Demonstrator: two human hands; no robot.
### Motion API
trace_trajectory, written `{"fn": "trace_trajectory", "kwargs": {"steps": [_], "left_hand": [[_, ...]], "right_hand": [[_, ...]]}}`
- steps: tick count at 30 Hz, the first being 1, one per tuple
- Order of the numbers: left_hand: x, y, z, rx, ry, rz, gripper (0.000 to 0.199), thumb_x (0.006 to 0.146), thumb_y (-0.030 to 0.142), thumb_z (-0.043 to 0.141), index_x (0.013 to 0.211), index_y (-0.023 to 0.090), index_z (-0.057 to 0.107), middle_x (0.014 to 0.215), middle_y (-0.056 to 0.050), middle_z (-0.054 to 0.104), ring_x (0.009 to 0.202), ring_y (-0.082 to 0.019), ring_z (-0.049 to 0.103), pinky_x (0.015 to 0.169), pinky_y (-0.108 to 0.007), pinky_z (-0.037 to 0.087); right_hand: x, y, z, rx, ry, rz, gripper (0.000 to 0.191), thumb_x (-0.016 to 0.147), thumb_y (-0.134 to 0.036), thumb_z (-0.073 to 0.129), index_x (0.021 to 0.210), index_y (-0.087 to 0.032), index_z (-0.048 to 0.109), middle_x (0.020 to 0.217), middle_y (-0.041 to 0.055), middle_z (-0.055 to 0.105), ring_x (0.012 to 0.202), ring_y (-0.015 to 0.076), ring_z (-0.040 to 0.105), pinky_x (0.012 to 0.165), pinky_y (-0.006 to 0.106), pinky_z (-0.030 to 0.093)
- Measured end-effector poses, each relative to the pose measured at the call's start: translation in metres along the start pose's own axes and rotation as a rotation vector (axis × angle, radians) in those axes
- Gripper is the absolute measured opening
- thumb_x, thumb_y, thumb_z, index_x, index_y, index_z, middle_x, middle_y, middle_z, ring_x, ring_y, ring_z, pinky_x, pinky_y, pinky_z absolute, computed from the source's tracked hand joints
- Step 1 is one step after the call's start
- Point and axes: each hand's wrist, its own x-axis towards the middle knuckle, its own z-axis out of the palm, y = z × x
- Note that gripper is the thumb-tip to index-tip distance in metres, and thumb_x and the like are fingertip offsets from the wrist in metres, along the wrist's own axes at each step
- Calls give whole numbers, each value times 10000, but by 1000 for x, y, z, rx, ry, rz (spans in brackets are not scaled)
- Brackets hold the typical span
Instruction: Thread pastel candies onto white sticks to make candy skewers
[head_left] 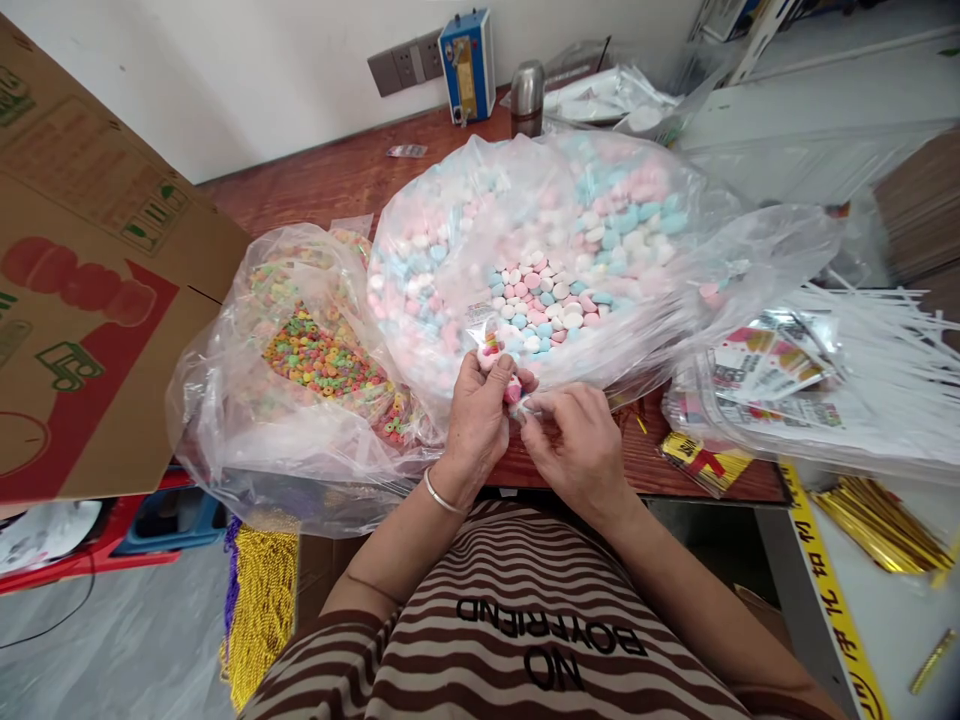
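Note:
My left hand (474, 420) is closed around a small clear candy packet (491, 345) with a pink and white print, and some pink shows again between my fingers. At the packet's lower end, the fingertips of my right hand (579, 440) are pinched together on its gathered plastic. Just beyond my hands lies a big open clear bag (465, 215) full of pink, white and blue round candies (541, 300). Left of it sits another clear bag (217, 400) with small multicoloured ring candies (322, 360).
A tall cardboard box (97, 250) stands at the left. On the right are a clear tray of white sticks (877, 380), printed packets (780, 355) and gold twist ties (705, 460). A blue device (469, 65) and a metal flask (527, 95) stand at the back.

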Motion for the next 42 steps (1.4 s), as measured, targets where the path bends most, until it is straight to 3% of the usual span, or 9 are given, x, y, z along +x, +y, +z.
{"fn": "trace_trajectory", "kwargs": {"steps": [3,11,18,22,25,29,33,36,42], "left_hand": [[3,6,0,-87,75,1,269,800,196,794,962,182,579,711,70,574,700,-78,629,854,-295,554],[5,20,-6,-174,-16,-64,287,760,240,837,925,172,612,779,43,608,740,-103,655,907,-372,575],[12,23,-18,-211,-184,-88,324,802,450,785,994,238,631,701,65,471,478,-37,403,562,-220,465],[12,24,-23,-231,-240,-109,595,752,793,625,1006,255,646,615,69,349,413,-60,202,430,-273,371],[11,26,-20,-265,-225,-65,491,801,736,629,786,251,558,570,83,241,402,-59,136,407,-257,352],[10,32,-5,-284,-176,-95,362,949,490,609,747,217,483,593,76,288,410,-42,188,444,-194,385],[10,37,9,-371,-61,-164,338,961,413,618,753,195,465,602,78,335,448,-29,316,509,-149,430],[7,34,13,-376,17,-162,347,928,438,660,773,187,477,610,88,373,438,-18,327,519,-149,435],[-4,18,13,-280,27,-79,343,893,476,691,819,180,534,686,60,477,526,-48,482,612,-205,493]], "right_hand": [[-14,1,-4,12,-38,150,209,975,-359,600,1063,-170,605,935,83,696,859,219,626,772,326,468],[-36,10,1,81,-101,153,234,1026,-292,492,1074,-163,681,875,81,762,670,172,638,647,295,443],[-30,-6,-3,1598,-458,997,309,979,-461,565,885,-183,664,422,-144,259,324,45,139,365,193,291],[-34,-13,-1,2022,-537,1033,208,965,-368,606,908,-176,661,400,-161,273,279,21,96,328,150,303],[-39,-19,1,2124,-620,943,194,984,-356,563,906,-188,621,374,-161,312,239,36,124,306,165,331],[-38,-22,5,1733,-559,778,243,1009,-419,505,910,-210,577,393,-155,298,277,59,186,343,193,345],[-31,-18,5,679,-282,269,203,1019,-255,447,952,-182,625,578,-29,568,473,107,488,509,246,382],[-26,-10,4,63,-79,-82,203,1004,-150,455,1039,-110,651,586,1,602,504,126,511,561,287,367],[-22,1,4,-329,19,-272,227,1009,-173,558,1120,-1,655,512,-23,539,469,127,454,563,324,319]]}}
